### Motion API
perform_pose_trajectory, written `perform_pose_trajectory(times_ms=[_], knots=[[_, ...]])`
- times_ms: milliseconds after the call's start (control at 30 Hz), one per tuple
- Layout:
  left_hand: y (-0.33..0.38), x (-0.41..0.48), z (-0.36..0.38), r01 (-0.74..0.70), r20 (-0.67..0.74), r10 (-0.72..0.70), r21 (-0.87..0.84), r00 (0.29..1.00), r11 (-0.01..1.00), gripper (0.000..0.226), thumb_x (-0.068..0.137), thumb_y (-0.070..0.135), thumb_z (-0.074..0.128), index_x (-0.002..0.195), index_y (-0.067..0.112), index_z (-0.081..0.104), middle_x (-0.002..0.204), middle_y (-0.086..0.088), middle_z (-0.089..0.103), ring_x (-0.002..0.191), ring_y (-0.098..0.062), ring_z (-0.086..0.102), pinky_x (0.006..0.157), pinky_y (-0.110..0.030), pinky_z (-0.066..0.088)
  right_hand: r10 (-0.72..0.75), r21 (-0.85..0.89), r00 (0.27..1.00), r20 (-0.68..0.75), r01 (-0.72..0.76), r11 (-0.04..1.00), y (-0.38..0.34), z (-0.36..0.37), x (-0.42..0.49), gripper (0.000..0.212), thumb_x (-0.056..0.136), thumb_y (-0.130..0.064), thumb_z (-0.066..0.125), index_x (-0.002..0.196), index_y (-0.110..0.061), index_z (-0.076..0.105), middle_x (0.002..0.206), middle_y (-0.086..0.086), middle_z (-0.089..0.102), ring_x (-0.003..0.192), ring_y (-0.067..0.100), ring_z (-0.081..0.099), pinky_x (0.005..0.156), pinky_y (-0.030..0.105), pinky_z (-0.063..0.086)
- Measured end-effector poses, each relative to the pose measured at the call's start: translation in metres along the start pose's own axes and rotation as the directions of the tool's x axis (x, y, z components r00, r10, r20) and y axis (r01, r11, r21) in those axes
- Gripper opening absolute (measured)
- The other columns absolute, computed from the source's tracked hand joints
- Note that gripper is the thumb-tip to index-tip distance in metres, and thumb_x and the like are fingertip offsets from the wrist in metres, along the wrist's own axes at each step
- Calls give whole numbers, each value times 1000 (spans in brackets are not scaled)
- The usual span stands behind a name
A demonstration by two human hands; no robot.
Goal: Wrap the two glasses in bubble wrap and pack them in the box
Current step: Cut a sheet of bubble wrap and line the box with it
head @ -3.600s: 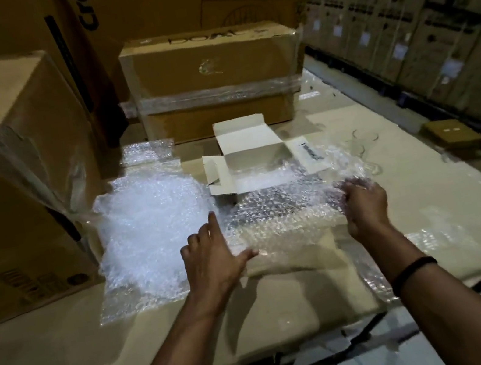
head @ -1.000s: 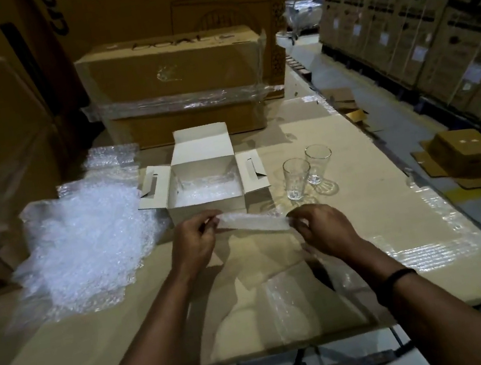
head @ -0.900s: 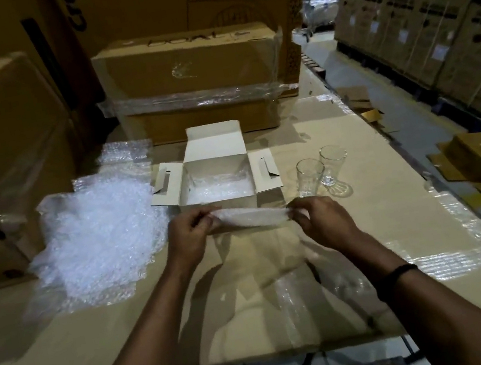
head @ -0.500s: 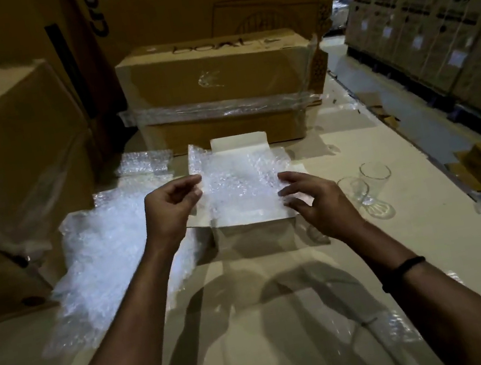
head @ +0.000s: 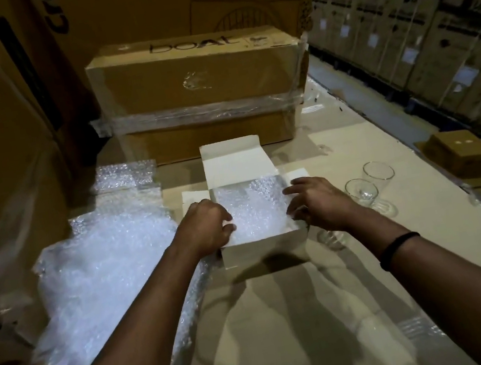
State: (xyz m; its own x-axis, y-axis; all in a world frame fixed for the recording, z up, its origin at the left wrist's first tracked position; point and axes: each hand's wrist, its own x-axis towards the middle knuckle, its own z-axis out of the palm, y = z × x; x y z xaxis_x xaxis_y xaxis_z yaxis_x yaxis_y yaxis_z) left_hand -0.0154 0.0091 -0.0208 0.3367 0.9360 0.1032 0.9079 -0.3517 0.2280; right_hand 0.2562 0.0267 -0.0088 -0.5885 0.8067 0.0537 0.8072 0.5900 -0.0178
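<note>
White card box (head: 260, 248) holds crinkled bubble wrap (head: 253, 209).

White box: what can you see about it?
The white box is small, thin cardboard, open on top. Its lid flap stands up at the back, side flaps stick out. Bubble wrap lines the inside. It sits upright on the cardboard-covered table. The left hand curls over its left wall; the right hand touches its right edge.
</note>
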Motion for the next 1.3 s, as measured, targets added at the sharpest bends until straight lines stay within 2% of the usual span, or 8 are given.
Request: perform_pose_trajectory(times_ms=[100, 300, 433, 567, 867, 1033, 1200, 1300], knots=[[-3, 3, -2, -28, 4, 28, 62, 1000, 998, 29, 88, 42, 65, 108, 23, 73, 118, 7, 69, 115, -17, 52, 99, -35, 32, 75, -29, 986, 146, -72, 997, -2, -7, 4, 30, 86, -52, 59, 106, -33, 73, 135, -7, 58, 132, 18, 44, 107, 39, 30], [6, 12, -10, -63, 20, 61, 161, 998, 985, 49, 89, 56, 57, 131, 31, 58, 147, 4, 47, 136, -17, 37, 112, -42, 20, 49, -18, 999, -19, -50, 999, -3, -31, 22, 41, 88, -57, 57, 116, -29, 67, 129, -7, 63, 119, 18, 57, 97, 36, 38], [16, 34, -2, -83, 229, 3, 342, 974, 936, 81, 79, 71, 57, 147, 33, 35, 159, -3, 26, 146, -25, 23, 117, -51, 10, 62, -223, 957, 283, 3, 975, -12, -19, 53, 81, 79, -68, 59, 146, -26, 39, 153, 0, 37, 139, 21, 36, 113, 43, 27], [16, 48, 14, -101, 388, -102, 470, 916, 877, 82, 76, 75, 55, 145, 34, 39, 152, -4, 39, 139, -29, 34, 112, -56, 13, 146, -332, 878, 456, 15, 943, -14, 4, 73, 102, 71, -75, 60, 152, -25, 23, 157, 4, 29, 143, 26, 27, 117, 50, 14], [12, 47, 2, -46, 249, -81, 466, 965, 883, 60, 83, 68, 53, 129, 30, 59, 142, 0, 52, 137, -22, 36, 114, -57, 6, 2, -328, 958, 288, 97, 940, -19, 22, 82, 72, 85, -70, 47, 141, -25, 40, 143, 7, 48, 128, 28, 47, 106, 48, 30], [26, 43, 18, -8, 350, -206, 522, 914, 853, 54, 86, 63, 52, 124, 25, 63, 144, -5, 51, 143, -29, 27, 115, -57, -1, 17, -278, 928, 372, 94, 956, -31, 43, 81, 78, 86, -71, 41, 149, -27, 27, 152, 9, 37, 134, 30, 40, 110, 51, 19], [23, 39, 6, 9, 291, -184, 515, 939, 857, 52, 85, 60, 58, 123, 25, 63, 150, -10, 42, 146, -27, 22, 114, -60, -2, 40, -341, 922, 384, 102, 935, -19, 9, 72, 75, 79, -73, 53, 137, -25, 47, 142, 6, 49, 135, 28, 39, 116, 57, 9], [26, 33, 3, 0, 351, -227, 544, 909, 839, 38, 86, 51, 62, 110, 23, 69, 146, -8, 49, 147, -26, 19, 114, -60, -8, 73, -404, 873, 482, 148, 903, -11, -2, 65, 55, 75, -53, 70, 118, -20, 62, 132, 7, 58, 137, 28, 35, 114, 63, -5]])
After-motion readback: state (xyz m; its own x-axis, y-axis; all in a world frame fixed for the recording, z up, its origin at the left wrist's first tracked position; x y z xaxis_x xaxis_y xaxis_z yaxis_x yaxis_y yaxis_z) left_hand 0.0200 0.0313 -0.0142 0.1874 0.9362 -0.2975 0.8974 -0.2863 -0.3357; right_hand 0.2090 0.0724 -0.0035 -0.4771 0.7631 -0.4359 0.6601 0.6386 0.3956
